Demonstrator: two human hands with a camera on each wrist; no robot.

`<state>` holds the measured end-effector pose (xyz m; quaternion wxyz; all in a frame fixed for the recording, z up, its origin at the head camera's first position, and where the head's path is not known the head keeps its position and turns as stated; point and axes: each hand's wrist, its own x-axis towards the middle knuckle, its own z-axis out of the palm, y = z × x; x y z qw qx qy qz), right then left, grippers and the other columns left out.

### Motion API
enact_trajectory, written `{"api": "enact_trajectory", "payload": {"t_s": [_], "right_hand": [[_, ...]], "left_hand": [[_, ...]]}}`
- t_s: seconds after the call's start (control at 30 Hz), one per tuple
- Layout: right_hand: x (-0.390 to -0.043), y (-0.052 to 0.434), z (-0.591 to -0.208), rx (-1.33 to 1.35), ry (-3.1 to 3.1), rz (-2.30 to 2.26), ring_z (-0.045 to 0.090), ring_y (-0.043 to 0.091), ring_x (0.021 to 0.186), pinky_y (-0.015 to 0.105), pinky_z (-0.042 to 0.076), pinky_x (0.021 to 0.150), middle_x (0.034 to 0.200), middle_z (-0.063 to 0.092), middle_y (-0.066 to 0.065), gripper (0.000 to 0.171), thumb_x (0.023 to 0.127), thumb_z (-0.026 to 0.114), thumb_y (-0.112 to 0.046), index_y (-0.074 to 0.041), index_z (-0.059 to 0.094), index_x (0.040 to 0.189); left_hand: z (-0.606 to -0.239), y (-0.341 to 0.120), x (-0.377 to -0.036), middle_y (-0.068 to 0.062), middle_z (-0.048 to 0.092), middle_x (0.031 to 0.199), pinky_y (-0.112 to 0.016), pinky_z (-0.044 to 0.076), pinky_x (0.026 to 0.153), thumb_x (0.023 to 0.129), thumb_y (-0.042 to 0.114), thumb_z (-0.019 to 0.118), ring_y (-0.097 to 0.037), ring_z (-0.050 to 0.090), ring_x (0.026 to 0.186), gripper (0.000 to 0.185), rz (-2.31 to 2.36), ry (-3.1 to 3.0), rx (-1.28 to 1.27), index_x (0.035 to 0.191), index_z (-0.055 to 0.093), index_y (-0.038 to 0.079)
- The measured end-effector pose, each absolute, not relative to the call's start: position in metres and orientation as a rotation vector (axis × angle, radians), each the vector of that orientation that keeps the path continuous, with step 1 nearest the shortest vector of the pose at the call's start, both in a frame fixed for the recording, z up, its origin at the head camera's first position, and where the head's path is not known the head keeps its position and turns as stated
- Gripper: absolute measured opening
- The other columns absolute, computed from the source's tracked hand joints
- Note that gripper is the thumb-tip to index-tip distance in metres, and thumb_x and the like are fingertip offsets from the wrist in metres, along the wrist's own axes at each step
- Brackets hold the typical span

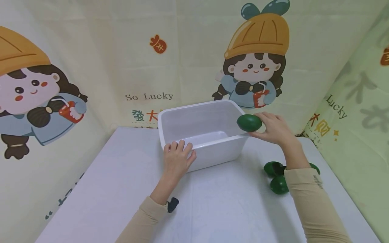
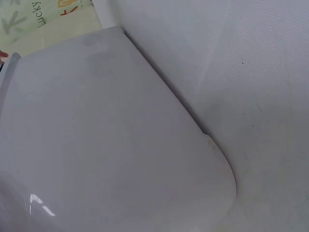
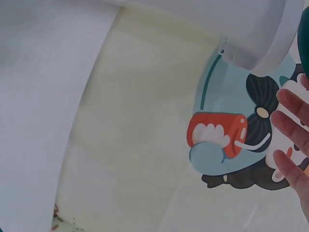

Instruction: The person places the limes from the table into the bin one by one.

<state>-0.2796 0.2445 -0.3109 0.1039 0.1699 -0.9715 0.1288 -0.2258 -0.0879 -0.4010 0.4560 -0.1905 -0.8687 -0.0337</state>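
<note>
"So Lucky" (image 1: 149, 97), "發大" (image 1: 145, 115) & ¥-type sign (image 1: 159, 46) on bkgd cloth (image 1: 194, 74); "Lucky" (image 1: 336, 107) & "财" (image 1: 322, 126) on RH cloth (image 1: 358, 141)

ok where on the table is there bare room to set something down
Bare tabletop lies left of the white bin, and on its near side between the left sleeve and the green ovals. It's crowded at right, where those ovals cluster, partly hidden by the right sleeve.
</note>
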Motion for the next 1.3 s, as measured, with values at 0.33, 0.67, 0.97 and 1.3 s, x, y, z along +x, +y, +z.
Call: {"api": "enact_trajectory", "payload": {"t_s": [0.33,0.67,0.97,1.3], "right_hand": [[-0.287,0.239,-0.312,0.523,-2.888,0.412,0.032,0.038,0.124,0.060,0.015,0.101,0.131,0.045,0.019,0.072,0.074,0.067,-0.049,-0.009,0.044,0.129],[-0.293,0.231,-0.315,0.504,-2.905,0.432,0.032,0.037,0.124,0.060,0.015,0.101,0.131,0.044,0.019,0.073,0.073,0.068,-0.046,-0.009,0.043,0.131],[-0.297,0.227,-0.317,0.490,-2.928,0.457,0.033,0.037,0.122,0.060,0.016,0.100,0.130,0.044,0.019,0.074,0.073,0.068,-0.047,-0.009,0.042,0.131],[-0.303,0.222,-0.319,0.486,-2.921,0.434,0.037,0.036,0.120,0.060,0.020,0.099,0.129,0.046,0.019,0.073,0.073,0.068,-0.046,-0.006,0.044,0.129]], "left_hand": [[-0.401,-0.088,-0.225,-0.003,0.049,0.077,-0.040,0.035,0.072,0.086,0.034,0.043,-0.025,0.046,0.075,0.023,-0.095,-2.152,-0.473,0.085,0.058,0.016],[-0.401,-0.088,-0.224,-0.003,0.049,0.078,-0.040,0.035,0.071,0.087,0.035,0.042,-0.024,0.045,0.076,0.025,-0.087,-2.184,-0.475,0.087,0.059,0.017],[-0.400,-0.087,-0.224,-0.004,0.049,0.077,-0.041,0.035,0.071,0.086,0.034,0.041,-0.025,0.045,0.075,0.024,-0.095,-2.168,-0.474,0.085,0.058,0.017],[-0.401,-0.086,-0.224,-0.004,0.049,0.077,-0.041,0.035,0.071,0.086,0.035,0.040,-0.025,0.046,0.075,0.026,-0.101,-2.188,-0.472,0.086,0.058,0.017]]}}
